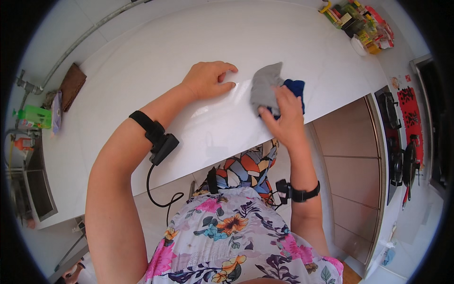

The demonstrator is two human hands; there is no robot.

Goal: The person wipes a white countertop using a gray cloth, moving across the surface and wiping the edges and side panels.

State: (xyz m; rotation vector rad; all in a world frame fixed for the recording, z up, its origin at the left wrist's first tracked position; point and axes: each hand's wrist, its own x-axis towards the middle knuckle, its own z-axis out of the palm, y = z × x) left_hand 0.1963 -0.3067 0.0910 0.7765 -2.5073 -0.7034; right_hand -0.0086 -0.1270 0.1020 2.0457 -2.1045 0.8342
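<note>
A crumpled cloth, grey with a dark blue part, lies on the white countertop. My right hand is on its near side, thumb at the grey edge and fingers over the folds. That hand is slightly blurred, and its palm hides part of the cloth. To the left, my left hand rests on the countertop with its fingers bent and the thumb apart, holding nothing. A gap of bare counter separates it from the cloth.
Packets and bottles crowd the far right corner beside a white bowl. A brown board and a green bottle stand at left, near the sink. At right is a gas stove. A cable hangs from my left armband.
</note>
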